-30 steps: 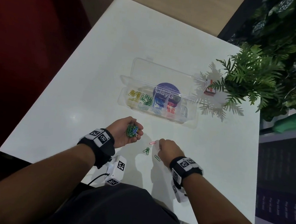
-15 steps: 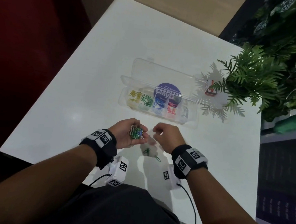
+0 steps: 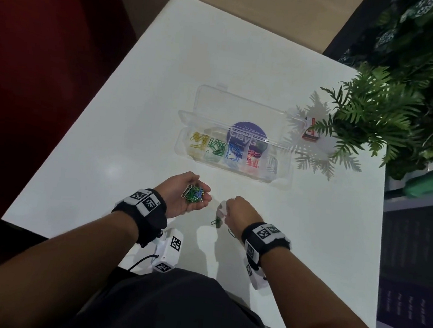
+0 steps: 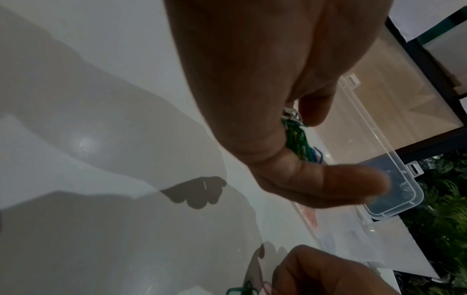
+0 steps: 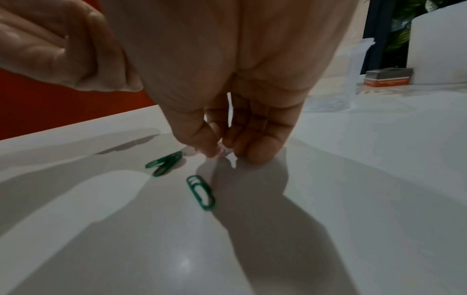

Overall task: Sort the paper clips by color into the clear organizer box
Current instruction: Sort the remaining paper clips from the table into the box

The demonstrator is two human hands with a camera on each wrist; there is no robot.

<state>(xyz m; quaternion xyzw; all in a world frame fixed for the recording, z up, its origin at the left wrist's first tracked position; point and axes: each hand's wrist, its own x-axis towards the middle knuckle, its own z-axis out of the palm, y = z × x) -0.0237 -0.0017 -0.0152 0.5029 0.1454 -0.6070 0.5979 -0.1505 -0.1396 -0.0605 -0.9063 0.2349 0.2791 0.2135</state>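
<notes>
The clear organizer box [image 3: 285, 181] lies open on the white table, with yellow, green, blue and red clips in separate compartments. My left hand [image 3: 177, 198] is cupped palm up just in front of the box. It holds a bunch of mostly green and blue paper clips [image 3: 194, 194] [image 4: 298, 139] and one silver clip. My right hand [image 3: 228, 210] is down on the table, thumb and forefinger pinching a pink clip [image 5: 222, 152]. Two crossed green clips [image 3: 216, 222] [image 5: 165, 162] and a single green clip [image 3: 231, 232] [image 5: 201, 192] lie loose by that hand.
A leafy plant [image 3: 372, 126] overhangs the table's right side, with a small red box [image 3: 311, 132] under its fronds. The organizer's lid [image 3: 242, 108] lies flat behind the box. The table's near edge runs just under my wrists.
My right hand rose to the left palm, then dropped back to the table onto the pink clip. A silver clip now lies in the left palm. The left hand moved slightly forward.
</notes>
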